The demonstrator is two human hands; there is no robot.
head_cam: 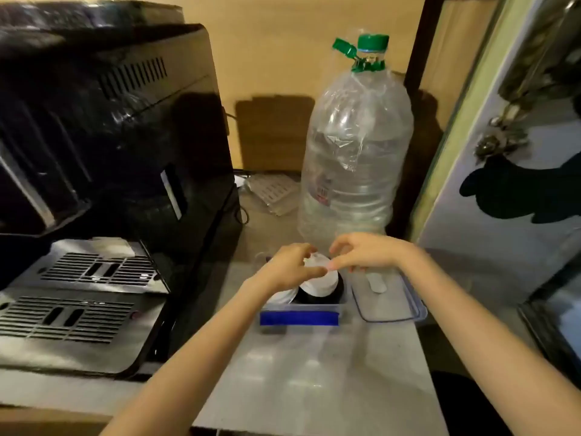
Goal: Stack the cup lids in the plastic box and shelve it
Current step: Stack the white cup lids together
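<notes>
A clear plastic box (300,317) with a blue front clip stands on the grey counter. White cup lids (320,283) are stacked inside it, with dark lids beneath them. My left hand (290,267) pinches the top of the white stack from the left. My right hand (366,251) meets it from the right, fingertips on the same lids. The box's clear lid (386,297) lies flat just right of the box.
A large clear water bottle (355,158) with a green cap stands right behind the box. A black coffee machine (103,152) with a metal drip tray (78,306) fills the left. A white door (515,171) with a dark hanging mitt is at right.
</notes>
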